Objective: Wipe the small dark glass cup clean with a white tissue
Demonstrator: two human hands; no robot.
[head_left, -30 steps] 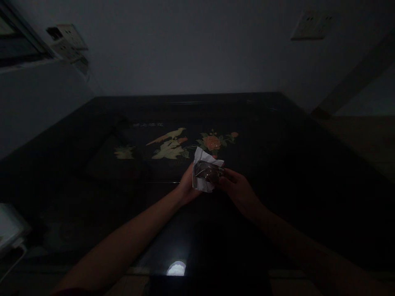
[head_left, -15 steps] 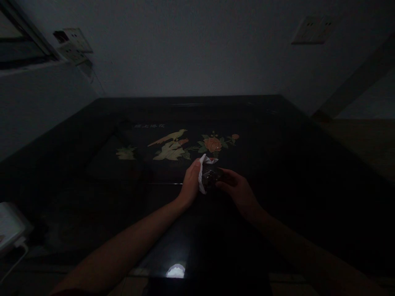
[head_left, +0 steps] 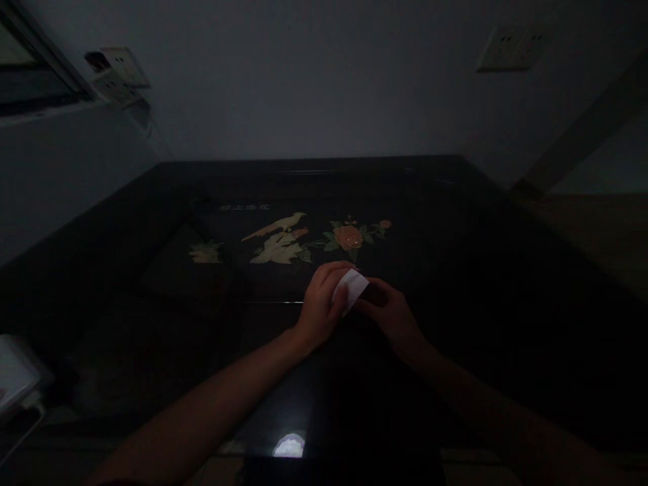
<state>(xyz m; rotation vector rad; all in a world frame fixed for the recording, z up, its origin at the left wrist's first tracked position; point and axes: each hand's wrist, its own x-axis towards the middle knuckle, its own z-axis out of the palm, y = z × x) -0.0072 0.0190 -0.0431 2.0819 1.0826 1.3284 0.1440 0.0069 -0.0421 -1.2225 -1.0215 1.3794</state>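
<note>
My left hand (head_left: pixel 324 297) is closed around a white tissue (head_left: pixel 356 285), its thumb pressing the tissue from the near side. The tissue is wrapped over a dark, shiny, rounded object, which is almost wholly hidden now; I cannot make out its kind. From the right, my right hand (head_left: pixel 392 314) grips the other end of that object between thumb and fingers. Both hands meet just above the near part of a glossy black table (head_left: pixel 152 337).
Flower and bird inlay (head_left: pixel 278 246) decorates the tabletop beyond my hands. A white box-like device (head_left: pixel 17 374) with a cable sits at the left edge. Wall sockets (head_left: pixel 511 48) are at the upper right, with more sockets (head_left: pixel 124 67) at the upper left.
My left hand has moved slightly right and closed over the object with the tissue, covering the dark surface that showed before. My right hand has stayed nearly still.
</note>
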